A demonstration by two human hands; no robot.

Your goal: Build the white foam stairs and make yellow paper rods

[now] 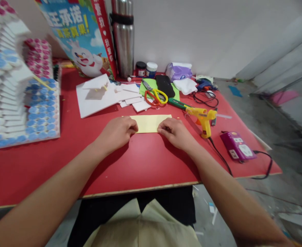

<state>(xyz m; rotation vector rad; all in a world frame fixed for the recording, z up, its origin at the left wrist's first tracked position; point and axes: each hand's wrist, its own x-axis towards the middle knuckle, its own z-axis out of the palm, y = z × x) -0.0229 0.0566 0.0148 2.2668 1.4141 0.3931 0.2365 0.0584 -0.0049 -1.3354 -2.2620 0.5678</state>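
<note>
A pale yellow strip of paper (148,123), apparently folded, lies crosswise on the red table (151,164). My left hand (122,129) pinches its left end, fingers curled over the near edge. At the opposite end, my right hand (173,129) grips the paper between thumb and fingers. Just beyond the strip are scissors (156,96) with red and yellow handles and several white foam board pieces (130,96). To the right of my right hand rests a yellow hot glue gun (204,118) with a glue stick poking out of its back.
A purple power socket box (237,145) sits near the right edge. Farther back are a green-handled tool (176,103), a black phone (165,85), a tissue pack (178,71), paint jars (151,69) and a steel flask (124,41). A blue-and-pink flower-covered model (19,137) stands left.
</note>
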